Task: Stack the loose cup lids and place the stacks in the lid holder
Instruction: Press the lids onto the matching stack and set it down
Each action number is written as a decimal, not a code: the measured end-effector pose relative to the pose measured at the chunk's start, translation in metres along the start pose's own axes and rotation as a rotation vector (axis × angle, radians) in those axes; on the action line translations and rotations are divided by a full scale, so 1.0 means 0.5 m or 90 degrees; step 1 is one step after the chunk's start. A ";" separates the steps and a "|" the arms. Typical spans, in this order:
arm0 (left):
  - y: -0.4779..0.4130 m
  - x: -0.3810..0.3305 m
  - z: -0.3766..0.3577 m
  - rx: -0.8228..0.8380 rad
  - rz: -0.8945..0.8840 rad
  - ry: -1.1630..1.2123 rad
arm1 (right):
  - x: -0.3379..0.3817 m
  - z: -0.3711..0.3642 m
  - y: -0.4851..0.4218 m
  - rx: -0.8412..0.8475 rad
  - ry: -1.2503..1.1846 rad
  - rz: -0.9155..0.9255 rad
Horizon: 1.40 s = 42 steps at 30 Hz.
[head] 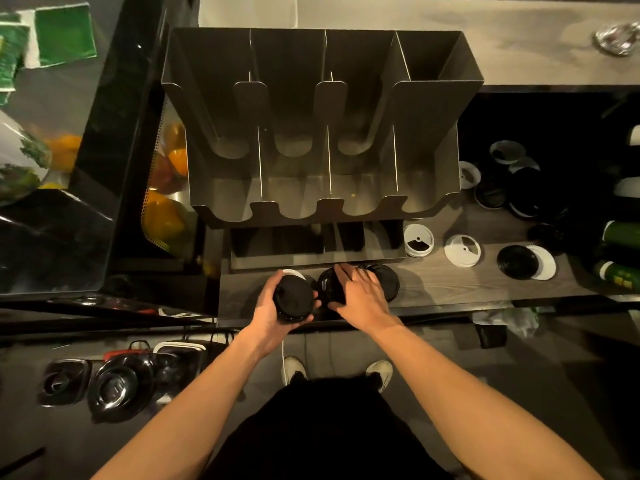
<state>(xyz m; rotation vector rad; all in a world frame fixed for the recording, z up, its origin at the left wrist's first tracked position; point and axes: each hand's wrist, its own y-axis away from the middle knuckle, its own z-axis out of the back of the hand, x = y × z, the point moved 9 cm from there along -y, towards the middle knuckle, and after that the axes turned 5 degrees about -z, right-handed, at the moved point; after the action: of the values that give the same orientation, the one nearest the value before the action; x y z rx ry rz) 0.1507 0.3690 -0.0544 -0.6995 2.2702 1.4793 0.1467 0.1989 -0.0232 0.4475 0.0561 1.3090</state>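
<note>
Closest in, left hand (pixel 268 308) curled round a short stack of black cup lids (pixel 293 299), fingers and thumb clasping the rim, held over the near edge of the dark wood-grain counter (pixel 450 282). Top lid domed and glossy. Just behind the stack, a sliver of a white lid (pixel 292 271). Immediately to the right, right hand (pixel 360 296) laid on a single black lid (pixel 327 287), fingers stretched fairly straight across its top, thumb at its near rim. Another black lid (pixel 386 277) partly under the same hand, touching the first.

Further right on the counter, well apart from both hands, two white lids (pixel 418 240) lying singly, then a black lid overlapping a white one (pixel 516 262). Beyond those, a loose heap of black and white lids (pixel 512 188).

Behind the hands, a low metal tray (pixel 311 259), and above it the tall steel lid holder (pixel 426 109), split by dividers into open-fronted slots.
</note>
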 end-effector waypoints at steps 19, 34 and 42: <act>0.009 -0.011 -0.028 0.067 0.034 0.045 | 0.012 -0.008 -0.019 0.013 0.068 -0.008; -0.025 0.002 -0.148 0.063 0.017 -0.074 | 0.011 0.077 0.058 -0.014 -0.239 0.080; -0.058 0.043 -0.225 0.085 -0.005 -0.296 | -0.186 0.110 0.079 -0.174 -0.240 -0.137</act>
<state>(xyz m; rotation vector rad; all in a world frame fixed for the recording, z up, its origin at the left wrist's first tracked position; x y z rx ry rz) 0.1478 0.2513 -0.0424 -0.2858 1.9776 1.3071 0.1010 0.1031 0.0214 0.4332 -0.3762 0.9862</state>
